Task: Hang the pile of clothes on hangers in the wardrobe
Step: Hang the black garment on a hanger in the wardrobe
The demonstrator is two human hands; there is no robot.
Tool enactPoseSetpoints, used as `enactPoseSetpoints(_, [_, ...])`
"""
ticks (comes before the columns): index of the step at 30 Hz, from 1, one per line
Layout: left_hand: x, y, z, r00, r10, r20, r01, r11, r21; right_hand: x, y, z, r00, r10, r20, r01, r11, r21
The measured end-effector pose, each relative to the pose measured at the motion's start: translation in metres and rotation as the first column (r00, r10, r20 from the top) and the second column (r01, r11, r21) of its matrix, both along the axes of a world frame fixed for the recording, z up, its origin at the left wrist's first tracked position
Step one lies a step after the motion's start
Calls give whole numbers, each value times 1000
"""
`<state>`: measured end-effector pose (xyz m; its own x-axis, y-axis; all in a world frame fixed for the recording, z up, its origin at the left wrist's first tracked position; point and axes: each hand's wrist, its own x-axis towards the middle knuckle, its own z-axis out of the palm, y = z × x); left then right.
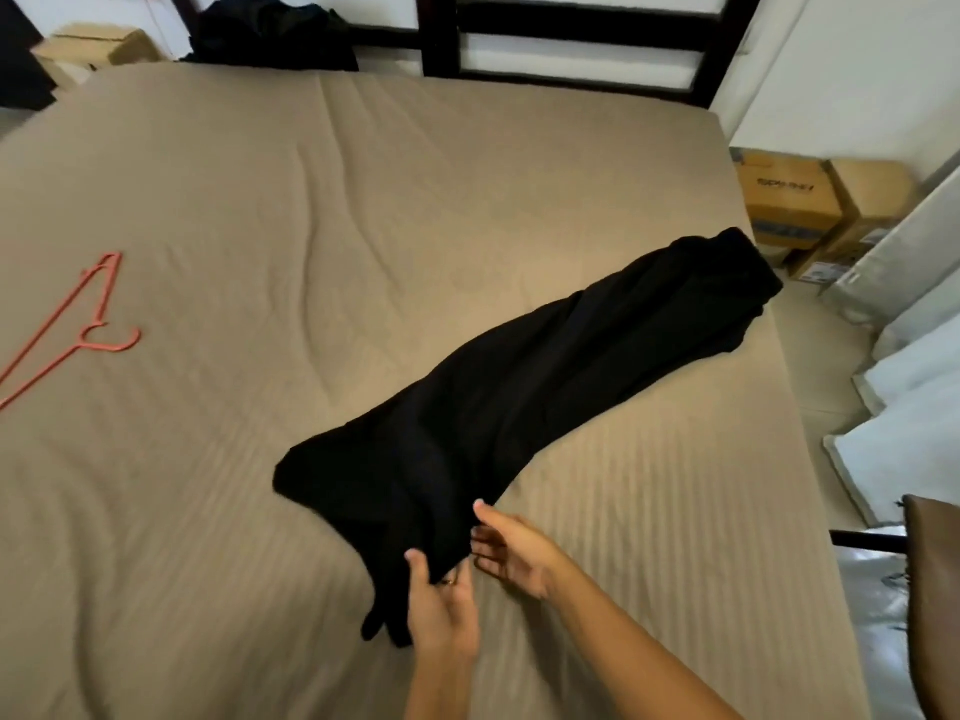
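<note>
Bed holds a black garment laid diagonally, a dark pile at the far edge and a pink hanger at the left. Left hand pinches the garment's near end; right hand, fingers loose, touches it alongside.

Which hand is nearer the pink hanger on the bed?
Left. The left hand, gripping the black garment, is right of the pink hanger; the right hand lies farther right.

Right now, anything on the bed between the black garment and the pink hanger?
Nothing visible. Only bare sheet lies between the garment and the hanger. The left hand pinches the garment's near end; the right hand is open beside it. The wardrobe is out of view.
</note>
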<state>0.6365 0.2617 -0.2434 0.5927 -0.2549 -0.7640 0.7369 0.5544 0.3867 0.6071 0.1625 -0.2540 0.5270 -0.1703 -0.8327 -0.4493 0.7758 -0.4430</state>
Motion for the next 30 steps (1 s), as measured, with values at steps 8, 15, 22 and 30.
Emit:
enactPoseSetpoints(8, [-31, 53, 44, 998, -52, -26, 53, 998, 45, -16, 57, 35, 897, -437, 72, 435, 899, 39])
enactPoseSetpoints(15, [-15, 116, 14, 979, -40, -199, 54, 996, 64, -98, 59, 40, 777, -629, 13, 612, 751, -248])
enactPoseSetpoints(22, [-25, 95, -20, 506, -856, -106, 399, 124, 909, -216, 53, -4, 898, -189, -397, 3, 906, -424])
enactPoseSetpoints(30, [-58, 109, -18, 474, -876, 93, 634, 412, 655, -252, 105, 3, 922, -361, -138, 233, 805, -545])
